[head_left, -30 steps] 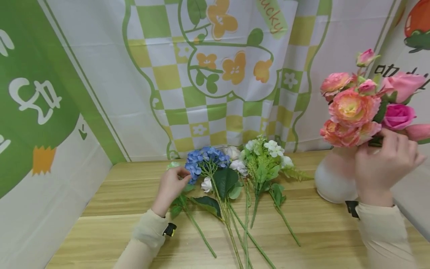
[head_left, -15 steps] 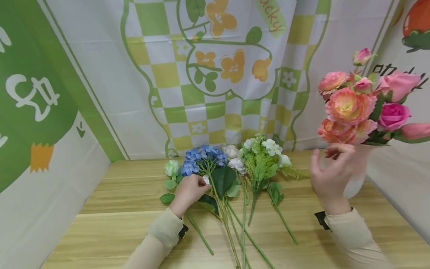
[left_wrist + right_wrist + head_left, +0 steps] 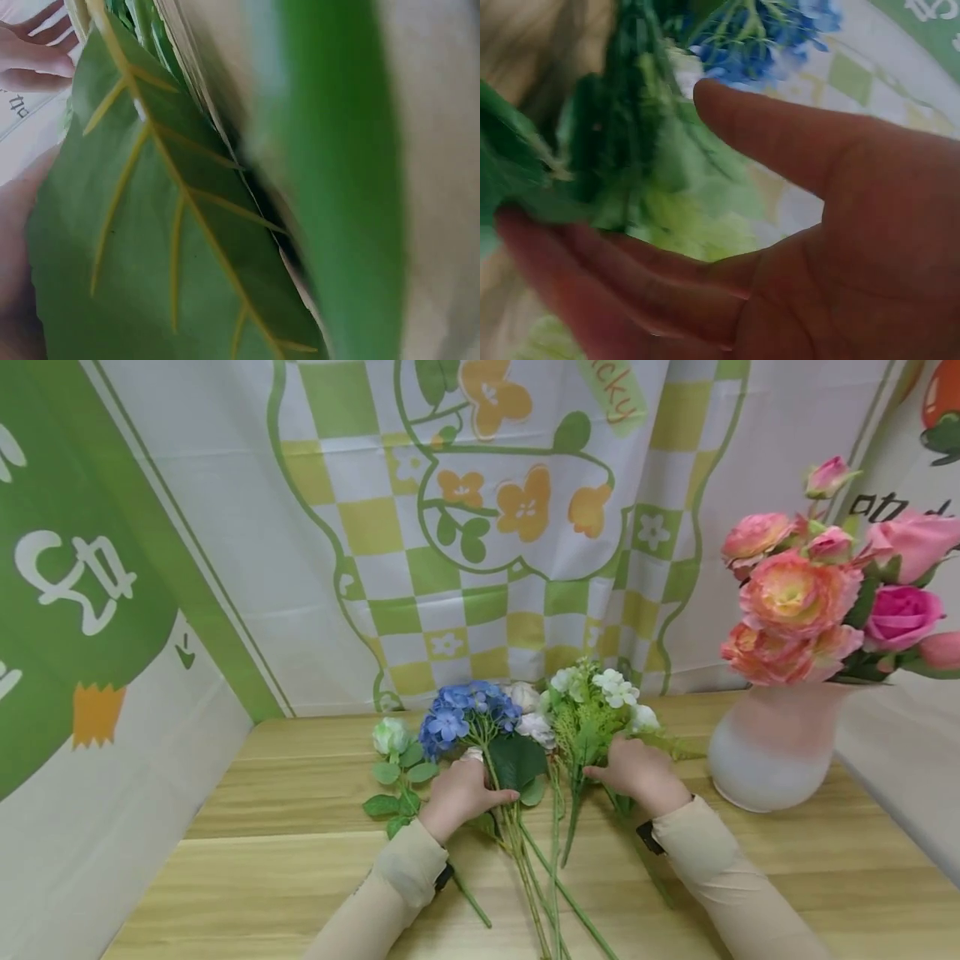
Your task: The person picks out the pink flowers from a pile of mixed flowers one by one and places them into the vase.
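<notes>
Over the stem of a blue hydrangea (image 3: 471,714) my left hand (image 3: 459,795) reaches in, its straight thumb crossing the stalk and its other fingers mostly hidden. A broad dark green leaf (image 3: 150,202) covers much of that hand in the left wrist view. My right hand (image 3: 643,770) is at a leafy green-and-white flower spray (image 3: 588,714), thumb and fingers spread apart on either side of its stalk. In the right wrist view the fingers (image 3: 652,292) lie beneath the green leaves, with the thumb well apart from them. Both hands are low over the wooden table (image 3: 262,893).
A pink-and-white vase (image 3: 772,752) with pink and coral flowers (image 3: 798,593) stands at the right. A pale green-white rose (image 3: 391,736) with leaves lies left of the hydrangea. White blooms (image 3: 535,727) sit behind. Several stems point toward the front edge. A printed cloth (image 3: 517,560) hangs behind.
My right hand has left the vase and its flowers and come left to the green-and-white spray. My left hand has moved right from beside the pale rose to the hydrangea's stem.
</notes>
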{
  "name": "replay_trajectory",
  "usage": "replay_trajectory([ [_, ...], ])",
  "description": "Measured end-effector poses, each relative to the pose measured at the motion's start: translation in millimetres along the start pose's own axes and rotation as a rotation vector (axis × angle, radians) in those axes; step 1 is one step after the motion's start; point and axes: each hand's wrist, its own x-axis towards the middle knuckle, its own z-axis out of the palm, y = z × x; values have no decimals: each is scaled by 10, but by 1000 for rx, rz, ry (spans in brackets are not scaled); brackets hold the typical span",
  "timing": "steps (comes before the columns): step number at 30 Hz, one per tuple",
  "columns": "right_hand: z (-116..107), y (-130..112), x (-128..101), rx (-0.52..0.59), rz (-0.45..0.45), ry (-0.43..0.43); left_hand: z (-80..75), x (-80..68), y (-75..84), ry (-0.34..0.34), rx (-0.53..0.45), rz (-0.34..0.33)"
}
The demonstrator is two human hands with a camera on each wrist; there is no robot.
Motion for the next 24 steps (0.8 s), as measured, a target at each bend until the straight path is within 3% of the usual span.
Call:
replay_trajectory([
  [8,107,115,195,77,-53,-72,11,-27,42,-51,3,8],
  [14,136,216,281,103,-66,-98,-5,19,-15,-72,-28,-34],
  [17,161,271,340,163,-49,-107,-25,54,-81,-66,-75,-58],
  [24,199,385,456,302,-37,-83,-93,101,-243,-1,-169,-18],
])
